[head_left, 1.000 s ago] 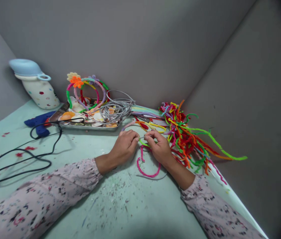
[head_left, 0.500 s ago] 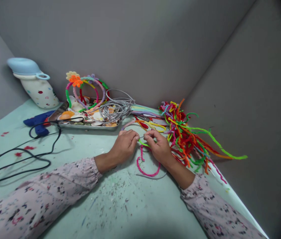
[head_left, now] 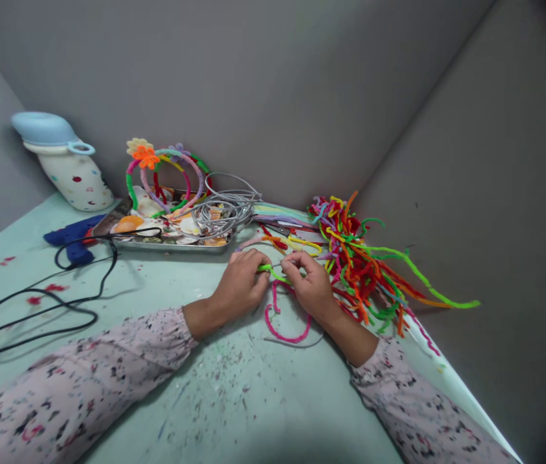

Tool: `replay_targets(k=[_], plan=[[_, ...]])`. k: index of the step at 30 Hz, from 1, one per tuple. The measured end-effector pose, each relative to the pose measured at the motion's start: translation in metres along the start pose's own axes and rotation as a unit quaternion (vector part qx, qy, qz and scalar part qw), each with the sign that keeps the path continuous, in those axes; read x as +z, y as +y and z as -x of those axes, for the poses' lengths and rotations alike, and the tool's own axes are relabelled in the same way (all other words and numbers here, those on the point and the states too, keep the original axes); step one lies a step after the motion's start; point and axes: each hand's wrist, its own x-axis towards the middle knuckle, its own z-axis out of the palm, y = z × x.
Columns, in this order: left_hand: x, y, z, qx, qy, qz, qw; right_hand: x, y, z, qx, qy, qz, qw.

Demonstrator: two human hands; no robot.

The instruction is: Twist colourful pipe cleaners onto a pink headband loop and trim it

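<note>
My left hand (head_left: 240, 282) is closed in a pinch on a bright green pipe cleaner (head_left: 264, 267), which wraps around a thin grey wire (head_left: 277, 263). The fingertips of my right hand (head_left: 310, 285) pinch that wire a short way to the right. A loose length of the green strand curves down between the two hands. Beyond my left hand, a pale pink and orange fuzzy strand (head_left: 254, 242) arcs away. Under my right hand lies a curled pink pipe cleaner (head_left: 288, 338), with a grey wire curve close beside it.
A metal tray (head_left: 171, 247) holds scraps, coiled grey wire (head_left: 227, 209) and fuzzy hoops with flowers (head_left: 143, 156). To its left are a blue glue gun (head_left: 77, 241), a black cord (head_left: 94, 316) and a bottle (head_left: 75, 174). A heap of pipe cleaners (head_left: 355, 258) lies at the right.
The fingers of my left hand have shifted, so more green wrapping shows at their tips. My right hand has barely moved and still pinches the wire.
</note>
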Motion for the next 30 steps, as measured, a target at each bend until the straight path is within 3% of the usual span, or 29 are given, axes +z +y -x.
replay_targets(k=[9,30], plan=[[0.0025,-0.0022,-0.0009,0.002,0.041,-0.005,0.999,0.0007,0.0003,0.0004,0.003,0.004,-0.010,1.000],[0.0002,-0.0043,-0.0014,0.006,0.038,0.000,0.999,-0.0009,-0.0016,0.0001,0.020,0.000,-0.028,0.999]])
